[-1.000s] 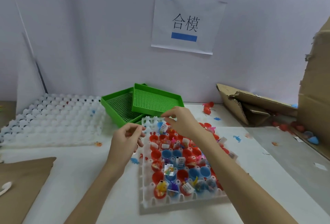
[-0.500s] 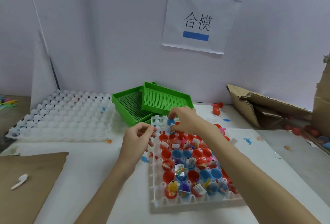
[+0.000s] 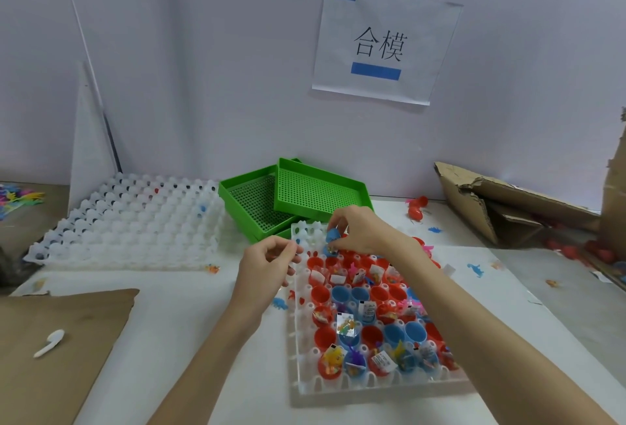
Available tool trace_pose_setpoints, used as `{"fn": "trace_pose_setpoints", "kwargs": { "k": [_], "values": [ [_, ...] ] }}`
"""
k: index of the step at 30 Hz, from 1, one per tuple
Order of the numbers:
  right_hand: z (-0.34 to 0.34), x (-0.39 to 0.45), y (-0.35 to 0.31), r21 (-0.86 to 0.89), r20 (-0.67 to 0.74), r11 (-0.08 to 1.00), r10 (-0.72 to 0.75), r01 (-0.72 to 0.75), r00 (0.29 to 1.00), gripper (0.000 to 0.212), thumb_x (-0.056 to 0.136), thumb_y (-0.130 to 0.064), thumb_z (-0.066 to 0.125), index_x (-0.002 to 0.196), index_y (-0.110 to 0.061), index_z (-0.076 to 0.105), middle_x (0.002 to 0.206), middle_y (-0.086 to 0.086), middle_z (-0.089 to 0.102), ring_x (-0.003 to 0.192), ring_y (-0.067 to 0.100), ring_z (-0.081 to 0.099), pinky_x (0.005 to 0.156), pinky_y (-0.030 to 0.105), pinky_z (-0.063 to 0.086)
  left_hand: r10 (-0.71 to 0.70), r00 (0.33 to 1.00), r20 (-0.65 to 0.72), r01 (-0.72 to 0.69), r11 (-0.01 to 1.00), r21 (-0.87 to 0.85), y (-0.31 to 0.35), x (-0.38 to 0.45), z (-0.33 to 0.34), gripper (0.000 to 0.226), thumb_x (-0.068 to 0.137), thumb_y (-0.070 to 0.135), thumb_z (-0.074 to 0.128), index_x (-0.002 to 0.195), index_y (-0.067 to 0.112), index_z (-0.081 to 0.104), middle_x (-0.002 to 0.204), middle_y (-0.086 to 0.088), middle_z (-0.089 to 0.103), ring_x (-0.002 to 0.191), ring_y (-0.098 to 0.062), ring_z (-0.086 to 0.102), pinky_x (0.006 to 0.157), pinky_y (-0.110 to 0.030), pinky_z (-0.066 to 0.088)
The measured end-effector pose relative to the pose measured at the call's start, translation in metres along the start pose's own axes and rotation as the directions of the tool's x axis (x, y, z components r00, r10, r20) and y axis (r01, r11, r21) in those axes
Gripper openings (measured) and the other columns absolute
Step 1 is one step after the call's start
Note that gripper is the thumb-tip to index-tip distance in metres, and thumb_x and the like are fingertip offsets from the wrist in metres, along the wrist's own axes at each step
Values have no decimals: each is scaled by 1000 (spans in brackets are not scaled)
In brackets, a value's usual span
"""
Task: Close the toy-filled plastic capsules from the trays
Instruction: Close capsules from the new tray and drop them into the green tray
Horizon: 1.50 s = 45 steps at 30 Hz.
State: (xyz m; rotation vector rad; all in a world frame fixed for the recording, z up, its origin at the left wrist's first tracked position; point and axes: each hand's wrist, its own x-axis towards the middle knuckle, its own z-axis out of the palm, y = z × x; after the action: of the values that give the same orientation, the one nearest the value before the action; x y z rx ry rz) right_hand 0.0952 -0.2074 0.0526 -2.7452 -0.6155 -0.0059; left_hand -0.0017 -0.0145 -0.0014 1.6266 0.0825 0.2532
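- right hand (image 3: 359, 230) pinches a blue capsule (image 3: 333, 234) with curled fingertips, just above the far left corner of the white tray (image 3: 305, 387)
- left hand (image 3: 267, 263) beside the tray's left edge, fingers curled, thumb meeting fingertips; cannot tell if it holds anything
- tray holds open red and blue capsule halves with toys
- green trays (image 3: 315, 187) behind

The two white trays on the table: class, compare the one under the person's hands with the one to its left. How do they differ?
The near tray holds red and blue capsule halves, many with toys and paper slips in them; the left tray looks almost bare, with only a speck or two of colour. The near tray has the right hand over its far end, pinching a blue capsule; nothing touches the left tray. Both are white moulded trays with a grid of cups.
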Motion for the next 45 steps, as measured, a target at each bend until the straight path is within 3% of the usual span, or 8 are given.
{"fn": "trace_pose_setpoints", "kwargs": {
  "k": [7,11,14,16,24,33,38,45],
  "values": [
    [-14,3,0,68,-62,997,41,-37,997,31,85,-31,82,109,-15,71,97,3,75,76,11,64,59,17,45,106,994,-5,-106,994,35,8,-5,0,3,94,18,76,97,19,75,90,3,76,81,-7,67,71,-21,54],
    [-27,1,-5,161,-69,986,47,-35,997,30,84,-35,81,106,-17,73,92,5,76,84,24,71,69,33,57,252,967,35,-255,957,136,13,-9,4,31,86,14,84,112,18,69,110,5,71,98,-7,67,84,-19,57],
    [-29,-2,-11,210,-70,978,21,-6,997,25,84,-38,81,101,-20,74,84,-1,76,71,13,67,62,26,52,286,954,88,-298,936,186,11,-10,8,44,85,14,85,122,18,63,122,6,66,113,-7,64,93,-16,53],
    [-27,-5,-16,252,-58,968,0,15,998,22,84,-36,81,98,-20,76,80,2,77,66,12,63,66,31,53,302,948,102,-318,918,238,8,-10,8,46,86,17,84,126,19,61,125,7,65,117,-6,62,95,-11,49],
    [-15,-19,-34,455,12,890,-40,30,999,26,87,-43,80,97,-20,78,85,12,77,71,17,59,67,34,45,299,954,21,-299,947,116,7,-6,8,30,82,15,87,108,14,71,103,5,76,99,-13,73,93,-32,59],
    [1,-47,-34,545,-81,837,113,-52,990,24,92,-37,75,110,-22,71,75,-6,77,62,-1,66,58,17,51,224,973,56,-225,974,12,9,-6,8,20,94,-1,71,111,7,78,103,-4,79,99,-17,75,93,-30,59],
    [23,-63,-38,677,-160,731,253,-81,954,27,91,-28,77,114,-18,68,79,4,77,68,10,71,66,28,58,232,967,103,-238,970,47,10,-9,10,27,94,-5,67,114,10,77,104,0,78,96,-9,73,89,-22,58],
    [37,-70,-49,557,-379,830,281,-26,881,22,93,-30,73,112,-24,64,85,-5,70,72,11,67,68,31,60,187,982,25,-184,979,-86,9,-11,14,13,93,-3,72,102,6,71,90,-9,77,88,-15,76,80,-21,59]
  ]
}}
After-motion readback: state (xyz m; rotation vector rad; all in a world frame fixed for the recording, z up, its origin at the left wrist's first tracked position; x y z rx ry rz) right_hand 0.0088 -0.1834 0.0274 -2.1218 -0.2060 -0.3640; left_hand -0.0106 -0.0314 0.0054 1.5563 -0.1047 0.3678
